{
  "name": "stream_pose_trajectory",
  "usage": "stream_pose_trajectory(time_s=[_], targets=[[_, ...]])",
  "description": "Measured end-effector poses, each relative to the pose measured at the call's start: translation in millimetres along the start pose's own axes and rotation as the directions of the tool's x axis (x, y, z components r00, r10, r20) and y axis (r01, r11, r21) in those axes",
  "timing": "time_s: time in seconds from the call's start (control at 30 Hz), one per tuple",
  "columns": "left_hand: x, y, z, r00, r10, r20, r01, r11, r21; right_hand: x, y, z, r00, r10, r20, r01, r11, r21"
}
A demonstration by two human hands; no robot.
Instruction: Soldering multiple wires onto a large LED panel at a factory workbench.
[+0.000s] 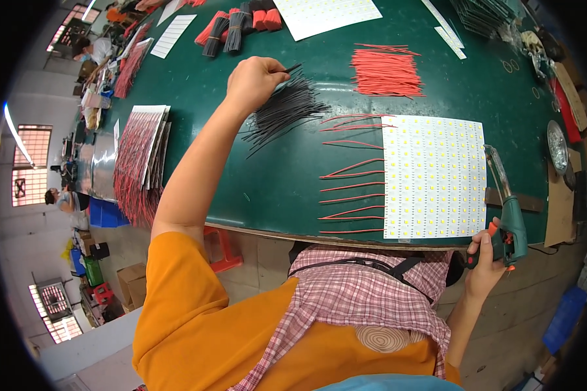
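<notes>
My left hand (pixel 254 83) reaches over a loose pile of cut black wires (pixel 290 107), its fingers pinched on black wire whose end sticks out past the fingertips. How many wires it holds I cannot tell. My right hand (pixel 484 264) is wrapped around the handle of a green soldering gun (pixel 513 228) at the table's near right edge. The gun's metal front part points away from me, beside the right edge of a white LED panel (pixel 437 176) dotted with yellow LEDs. Several red wires (pixel 352 174) stick out leftward from the panel's left edge.
A neat pile of red wires (pixel 386 72) lies beyond the panel on the green table (pixel 261 195). At left stands a stack of wired panels (pixel 143 140). Bundled black and red wires (pixel 235 29) and another white sheet (pixel 326 14) lie at the far side. A round metal dish (pixel 557 146) is at right.
</notes>
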State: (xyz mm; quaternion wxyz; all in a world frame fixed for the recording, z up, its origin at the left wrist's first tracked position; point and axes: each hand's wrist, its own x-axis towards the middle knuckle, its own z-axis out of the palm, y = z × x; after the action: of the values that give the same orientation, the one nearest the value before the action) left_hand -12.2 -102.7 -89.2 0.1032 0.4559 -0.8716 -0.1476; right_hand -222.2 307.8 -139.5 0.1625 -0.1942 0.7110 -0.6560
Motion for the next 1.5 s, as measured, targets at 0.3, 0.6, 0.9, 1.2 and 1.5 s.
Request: stream_pose_trajectory(time_s=[0.3, 0.6, 0.9, 1.2, 1.5], targets=[[-59.5, 56.8, -28.4, 0.770, 0.406, 0.492, -0.607, 0.228, 0.761, 0.1, -4.1, 2.7, 0.999, 0.047, 0.009, -0.047, 0.999, 0.017], [-101.3, 63.9, 28.0, 0.554, 0.166, 0.816, -0.756, -0.310, 0.576, -7.5, -15.7, 16.1, 0.992, 0.034, 0.123, -0.035, 0.999, 0.004], [-65.3, 83.9, 4.8, 0.685, 0.655, 0.319, -0.714, 0.516, 0.473, -14.1, -33.7, 31.4, 0.928, 0.275, 0.250, -0.300, 0.951, 0.070], [-52.6, 94.2, 50.3, 0.745, 0.640, -0.188, -0.644, 0.764, 0.047, 6.5, -41.3, 72.8, 0.833, 0.344, 0.434, -0.353, 0.934, -0.062], [-62.7, 90.5, 54.9, 0.795, 0.582, -0.171, -0.602, 0.791, -0.112, 3.1, -43.5, 62.9, 0.802, 0.389, 0.453, -0.365, 0.920, -0.144]])
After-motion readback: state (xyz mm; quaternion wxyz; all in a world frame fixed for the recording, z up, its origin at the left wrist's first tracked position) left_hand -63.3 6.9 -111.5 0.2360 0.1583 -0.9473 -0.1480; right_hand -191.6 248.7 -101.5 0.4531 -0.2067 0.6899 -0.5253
